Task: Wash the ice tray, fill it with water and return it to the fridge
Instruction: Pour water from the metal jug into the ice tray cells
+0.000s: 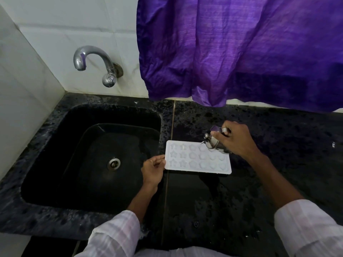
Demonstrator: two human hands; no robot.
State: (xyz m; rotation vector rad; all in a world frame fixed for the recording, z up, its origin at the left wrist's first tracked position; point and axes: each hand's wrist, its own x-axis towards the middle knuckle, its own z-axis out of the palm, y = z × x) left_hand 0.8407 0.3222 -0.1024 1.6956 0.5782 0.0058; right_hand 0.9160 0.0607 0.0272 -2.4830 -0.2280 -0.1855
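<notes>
A white ice tray with star, flower and heart moulds lies flat on the black counter, just right of the sink. My left hand pinches the tray's left edge between thumb and fingers. My right hand grips a small steel cup, tilted over the tray's far right corner with its rim pointing down at the moulds. The hand hides part of the cup.
A black sink with a steel drain sits to the left. A chrome tap juts from the white tiled wall above it. A purple curtain hangs over the counter's back edge. The counter looks wet.
</notes>
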